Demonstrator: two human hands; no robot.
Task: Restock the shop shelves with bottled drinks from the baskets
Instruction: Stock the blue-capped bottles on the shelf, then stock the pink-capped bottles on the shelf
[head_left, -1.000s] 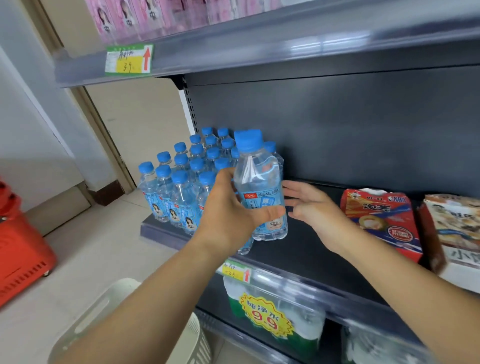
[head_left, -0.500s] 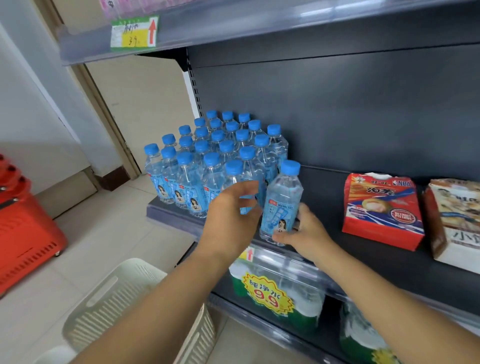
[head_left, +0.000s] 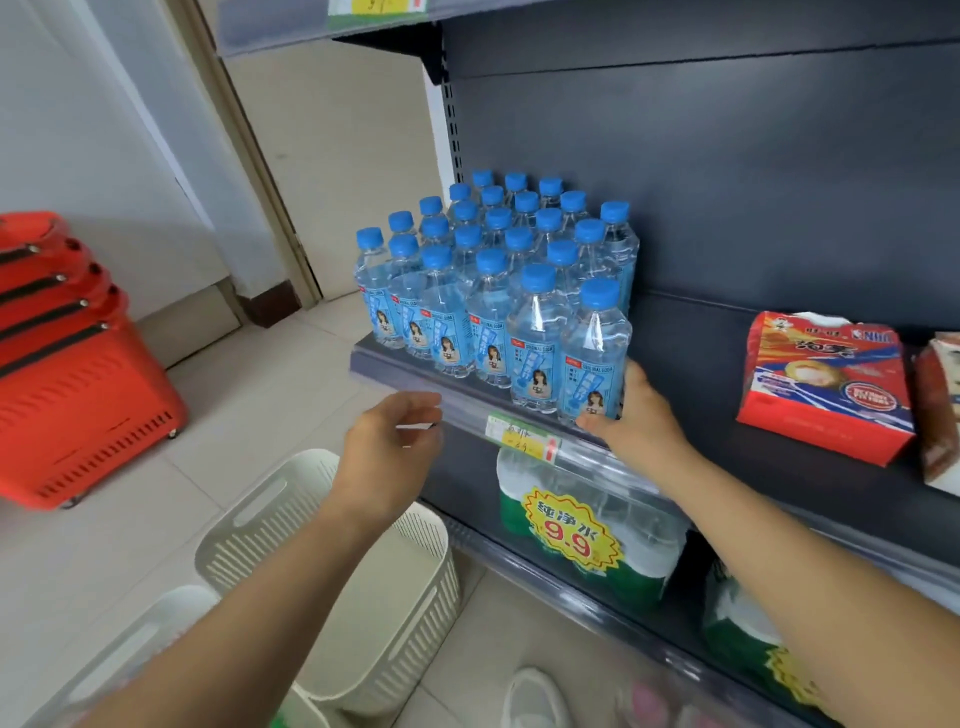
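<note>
Several clear water bottles with blue caps (head_left: 488, 291) stand in rows at the left end of the dark shelf (head_left: 691, 364). The front-right bottle (head_left: 592, 358) stands upright at the shelf's front edge. My right hand (head_left: 641, 415) cups its base, thumb in front and fingers on its right side. My left hand (head_left: 395, 447) hangs open and empty just below the shelf edge, left of the price tag (head_left: 522, 436). A white slotted basket (head_left: 291, 499) sits on the floor under my left arm; its inside is mostly hidden.
A stack of red shopping baskets (head_left: 78, 395) stands at the left on the tiled floor. A red snack bag (head_left: 826, 384) lies on the same shelf to the right. Green-wrapped water packs with a 9.9 sticker (head_left: 571, 535) fill the shelf below. Another shelf runs overhead.
The bottle passed from my left hand to my right and was set down at the front right of the rows. My left hand has let go and dropped below the shelf edge.
</note>
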